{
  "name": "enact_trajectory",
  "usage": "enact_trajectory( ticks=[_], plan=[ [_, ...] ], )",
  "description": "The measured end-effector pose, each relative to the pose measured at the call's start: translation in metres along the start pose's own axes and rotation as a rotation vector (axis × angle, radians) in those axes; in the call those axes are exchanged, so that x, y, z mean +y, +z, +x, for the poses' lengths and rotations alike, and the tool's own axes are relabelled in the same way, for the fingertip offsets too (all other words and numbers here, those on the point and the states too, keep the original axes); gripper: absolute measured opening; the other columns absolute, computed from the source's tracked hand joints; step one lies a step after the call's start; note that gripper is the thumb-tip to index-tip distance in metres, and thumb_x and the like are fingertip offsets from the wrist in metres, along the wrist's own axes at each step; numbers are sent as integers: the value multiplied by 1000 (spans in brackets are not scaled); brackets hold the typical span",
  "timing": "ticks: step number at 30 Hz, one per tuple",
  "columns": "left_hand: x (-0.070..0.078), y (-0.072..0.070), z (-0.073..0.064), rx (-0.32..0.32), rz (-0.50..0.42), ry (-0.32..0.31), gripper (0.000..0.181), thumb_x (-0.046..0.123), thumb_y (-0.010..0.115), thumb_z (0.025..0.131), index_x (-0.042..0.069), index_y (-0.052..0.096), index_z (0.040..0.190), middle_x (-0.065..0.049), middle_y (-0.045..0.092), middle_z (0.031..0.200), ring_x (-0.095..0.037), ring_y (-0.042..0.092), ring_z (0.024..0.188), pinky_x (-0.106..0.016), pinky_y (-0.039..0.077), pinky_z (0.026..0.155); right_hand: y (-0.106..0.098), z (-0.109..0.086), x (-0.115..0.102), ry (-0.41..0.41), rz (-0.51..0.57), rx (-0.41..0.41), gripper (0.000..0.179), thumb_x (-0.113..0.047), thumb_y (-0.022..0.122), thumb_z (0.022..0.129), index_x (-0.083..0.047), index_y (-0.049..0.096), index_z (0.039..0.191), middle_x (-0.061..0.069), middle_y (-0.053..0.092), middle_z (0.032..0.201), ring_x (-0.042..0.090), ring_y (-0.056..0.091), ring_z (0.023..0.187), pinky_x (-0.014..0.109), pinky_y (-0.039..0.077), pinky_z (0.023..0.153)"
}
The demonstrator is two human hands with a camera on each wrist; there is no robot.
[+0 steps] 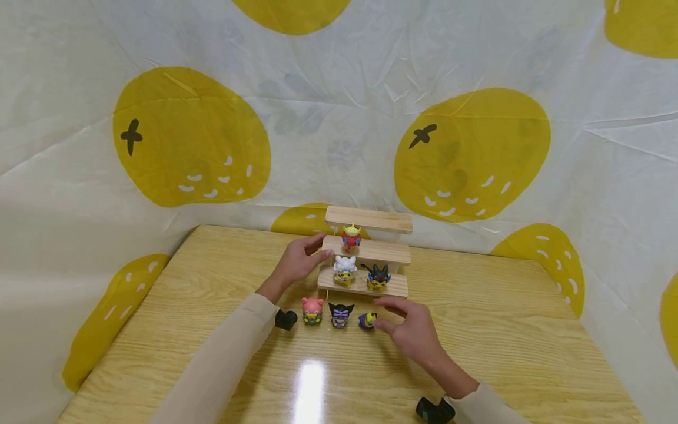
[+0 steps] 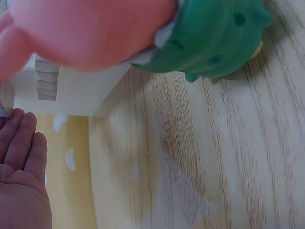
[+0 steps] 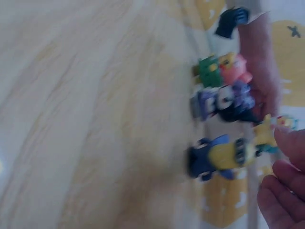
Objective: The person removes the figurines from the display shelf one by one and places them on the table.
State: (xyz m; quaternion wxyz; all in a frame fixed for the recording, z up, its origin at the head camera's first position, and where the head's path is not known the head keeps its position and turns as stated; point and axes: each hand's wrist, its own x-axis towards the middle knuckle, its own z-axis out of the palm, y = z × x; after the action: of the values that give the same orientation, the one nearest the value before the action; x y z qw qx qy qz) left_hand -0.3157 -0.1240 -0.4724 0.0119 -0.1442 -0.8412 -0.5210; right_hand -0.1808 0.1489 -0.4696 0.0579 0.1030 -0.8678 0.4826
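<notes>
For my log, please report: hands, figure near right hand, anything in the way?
Left hand open, beside wooden stand; right hand open, near yellow-blue figure. Figure on table, in front of stand. Possible obstruction: white-capped figure, dark-eared figure on lowest shelf.

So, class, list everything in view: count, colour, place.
Tiered wooden stand: 1, pale brown, table's far side
Red figurine: 1, red, middle tier
White-hooded figurine: 1, white and yellow, bottom tier left
Black-eared figurine: 1, black and yellow, bottom tier right
Pink-headed figurine: 1, pink and green, table
Bow-wearing figurine: 1, purple and black, table
Goggled figurine: 1, yellow and blue, table
Wooden table: 1, light brown, under stand
Printed cloth: 1, white and yellow, behind table
Wrist devices: 2, black, at wrists
Sleeves: 2, beige, forearms
Left hand: 1, bare, by stand
Right hand: 1, bare, by goggled figurine
</notes>
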Motion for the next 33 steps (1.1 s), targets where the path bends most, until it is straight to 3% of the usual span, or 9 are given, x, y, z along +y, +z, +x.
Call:
enact_trajectory(
  ticks=[8, 21, 28, 33],
  plan=[
    [0, -1, 1, 0, -2, -8, 64, 37, 71, 100, 8, 52, 154, -16, 58, 153, -30, 58, 141, -45, 50, 115, -17, -2, -25, -15, 88, 5, 30, 3, 83, 83, -3, 80, 113, 18, 79, 116, 38, 74, 114, 47, 60, 99],
    [0, 0, -1, 5, -9, 9, 64, 34, 72, 100, 6, 52, 154, -17, 58, 152, -31, 59, 140, -46, 50, 115, -35, 24, -54, 50, 170, 28, 35, -6, 83, 88, -2, 77, 122, 19, 76, 125, 35, 71, 122, 17, 61, 88],
    [-1, 0, 1, 0, -20, 18, 65, 34, 72, 100, 5, 51, 154, -17, 58, 153, -32, 58, 140, -47, 50, 115, -35, 47, -62, 86, 213, 37, 39, -8, 83, 89, -2, 75, 126, 20, 74, 128, 34, 70, 124, 19, 61, 88],
    [-1, 0, 1, -5, -27, 9, 64, 34, 72, 100, 5, 51, 154, -17, 58, 152, -31, 58, 140, -47, 50, 115, -32, 61, -66, 110, 181, 50, 39, -11, 84, 88, -5, 76, 126, 18, 74, 129, 32, 71, 124, 24, 62, 90]
  ],
)
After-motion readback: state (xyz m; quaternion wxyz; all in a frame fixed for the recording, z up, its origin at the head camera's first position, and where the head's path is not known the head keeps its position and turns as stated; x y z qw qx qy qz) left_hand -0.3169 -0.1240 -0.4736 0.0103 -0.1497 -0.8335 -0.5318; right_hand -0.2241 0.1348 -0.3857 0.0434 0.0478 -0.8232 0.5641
